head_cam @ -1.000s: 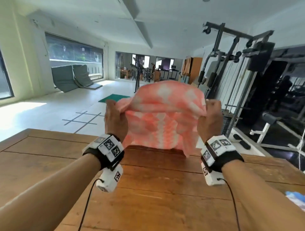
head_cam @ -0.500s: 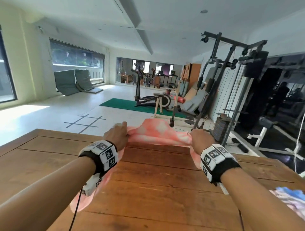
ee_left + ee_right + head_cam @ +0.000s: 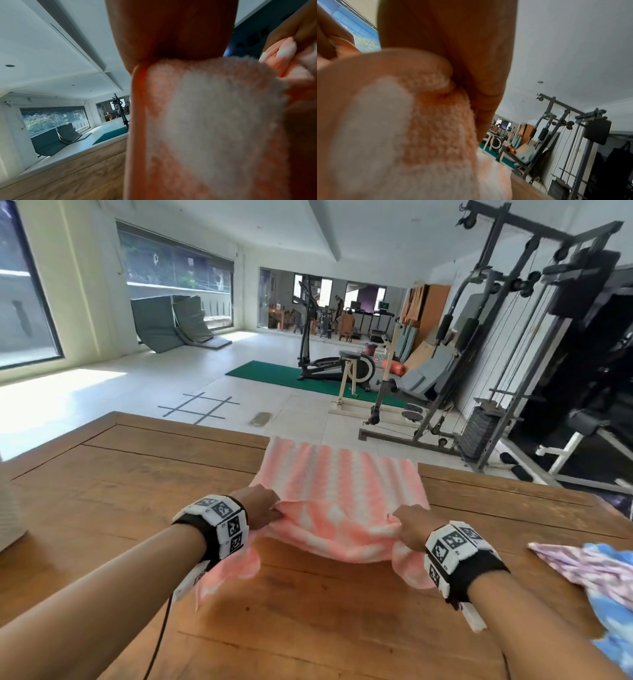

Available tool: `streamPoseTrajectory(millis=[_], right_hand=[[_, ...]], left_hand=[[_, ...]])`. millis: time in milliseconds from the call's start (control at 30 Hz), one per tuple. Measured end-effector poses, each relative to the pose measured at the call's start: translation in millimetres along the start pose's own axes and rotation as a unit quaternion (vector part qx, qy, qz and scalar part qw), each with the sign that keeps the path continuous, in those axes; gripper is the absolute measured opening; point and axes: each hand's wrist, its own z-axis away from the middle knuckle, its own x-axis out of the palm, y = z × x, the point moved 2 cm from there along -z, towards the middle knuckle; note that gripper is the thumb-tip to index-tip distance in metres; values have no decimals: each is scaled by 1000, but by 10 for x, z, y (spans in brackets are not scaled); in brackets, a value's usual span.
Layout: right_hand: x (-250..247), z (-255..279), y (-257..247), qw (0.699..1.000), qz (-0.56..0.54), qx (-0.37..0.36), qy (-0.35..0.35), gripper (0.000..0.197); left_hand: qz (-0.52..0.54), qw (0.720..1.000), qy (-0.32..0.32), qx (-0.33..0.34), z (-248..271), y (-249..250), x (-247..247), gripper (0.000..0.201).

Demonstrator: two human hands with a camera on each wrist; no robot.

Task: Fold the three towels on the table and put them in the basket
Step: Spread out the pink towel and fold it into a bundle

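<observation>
Wood plank table (image 3: 102, 508) fills my view, pale basket-like edge (image 3: 10, 515) at far left, too cropped to identify. My left hand (image 3: 257, 505) pinches the left side of the pink-and-white zigzag terry towel (image 3: 335, 491); the left wrist view shows fingers (image 3: 171, 33) clamped on the fabric (image 3: 214, 115). The towel lies spread mid-table, far edge overhanging the table's far side, near edge lifted and bunched between both hands. My right hand (image 3: 412, 525) grasps the right side, fingers (image 3: 471, 54) curled on pile (image 3: 419, 121). Far right, a crumpled blue, white and purple towel (image 3: 603, 580) rests on the table, apart from the pink one.
</observation>
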Motion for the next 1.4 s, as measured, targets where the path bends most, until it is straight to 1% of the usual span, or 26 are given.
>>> streamPoseTrajectory(millis=[133, 233, 300, 367, 433, 467, 500, 567, 633, 733, 833, 867, 900, 933, 1000, 1033, 1067, 1133, 1167, 1200, 1233, 1267, 1300, 1333, 1367, 1400], right_hand=[[442, -30, -42, 999, -12, 1, -38, 41], [631, -102, 19, 998, 33, 16, -51, 42], [675, -180, 135, 996, 61, 40, -50, 44], [664, -281, 274, 994, 70, 76, -30, 46], [606, -381, 359, 993, 65, 93, 12, 42], [577, -420, 360, 994, 53, 86, 31, 39], [557, -456, 330, 996, 29, 68, 43, 37], [592, -550, 214, 998, -37, 18, 43, 36], [678, -634, 70, 996, -84, -31, 26, 38], [860, -675, -82, 990, -116, -65, -44, 45], [1039, -667, -89, 983, -135, -41, -114, 68], [1093, -679, -60, 983, -131, -31, -125, 69], [1144, -702, -27, 983, -125, -21, -131, 66], [1179, -724, 1, 986, -117, -15, -122, 58], [1208, -748, 31, 992, -102, -7, -70, 36], [1213, -744, 29, 995, -94, -12, -39, 35], [1215, -738, 17, 996, -84, -23, -10, 38], [1208, -719, -54, 997, -55, -39, 27, 38], [1211, -701, -96, 997, -53, -44, 19, 35], [1230, -669, -138, 997, -59, -49, -11, 34], [1274, -635, -169, 995, -54, -55, -60, 42], [1324, -609, -189, 992, -32, -65, -101, 57], [1361, -566, -211, 989, 0, -77, -125, 70], [1395, -545, -226, 988, 28, -91, -123, 72], [1404, -533, -239, 988, 42, -104, -101, 64], [1385, -527, -254, 990, 43, -113, -76, 50]], left_hand=[[-29, 998, -58, -2, -18, 13, 370, 45], [-43, 996, -81, -4, -29, 13, 589, 47], [-33, 996, -85, 2, -33, 12, 671, 50], [4, 998, -66, 13, -60, 10, 693, 56], [37, 999, -5, 33, -139, 34, 647, 48], [51, 998, 23, 43, -187, 60, 617, 39], [68, 996, 38, 48, -237, 88, 604, 32], [97, 994, 25, 49, -331, 144, 624, 26], [116, 992, -6, 43, -413, 167, 715, 30], [166, 983, -55, 50, -454, 160, 857, 39], [161, 981, -103, 45, -411, 118, 1020, 38], [148, 984, -97, 29, -397, 92, 1079, 36], [134, 988, -80, 5, -374, 59, 1137, 37], [124, 991, -51, -16, -338, 31, 1178, 39], [114, 993, 2, -34, -237, 4, 1216, 50], [105, 994, 6, -31, -179, -3, 1248, 60], [93, 995, -13, -28, -110, -10, 1295, 73], [63, 993, -94, -39, 47, -31, 1388, 101], [42, 988, -136, -54, 110, -68, 1444, 111], [27, 983, -164, -74, 155, -125, 1496, 115], [29, 980, -169, -96, 184, -192, 1520, 113], [47, 979, -156, -119, 194, -263, 1517, 106], [71, 979, -131, -136, 199, -334, 1499, 94], [78, 981, -107, -141, 208, -389, 1467, 78], [57, 985, -91, -134, 211, -413, 1417, 61], [8, 989, -82, -126, 210, -411, 1356, 46]])
